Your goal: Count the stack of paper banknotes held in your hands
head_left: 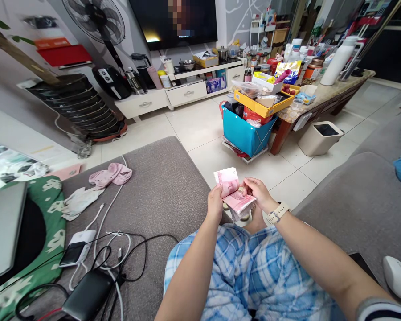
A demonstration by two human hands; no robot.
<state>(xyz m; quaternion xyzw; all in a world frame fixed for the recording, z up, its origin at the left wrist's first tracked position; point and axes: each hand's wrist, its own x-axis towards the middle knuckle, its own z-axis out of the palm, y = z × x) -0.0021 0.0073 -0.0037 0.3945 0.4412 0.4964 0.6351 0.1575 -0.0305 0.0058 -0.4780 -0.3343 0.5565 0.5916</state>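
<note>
A stack of pink banknotes (239, 200) is held above my lap, bent so that some notes stand up at its far left. My left hand (215, 203) is closed on the stack's left side. At the right side, my right hand (258, 192) has its fingers bent against the notes, thumb and fingertips close together at the upper edge. Something clear, like a plastic sleeve, hangs under the stack; its details are too small to tell. A beige watch (278, 213) is on my right wrist.
Cables, a black power bank (88, 294) and a pink cloth (111, 174) lie on the grey sofa (163, 187) at left. A white mouse (398, 278) is at far right. Ahead stand a blue bin (245, 131), a cluttered table (296, 109) and a waste bin (316, 141).
</note>
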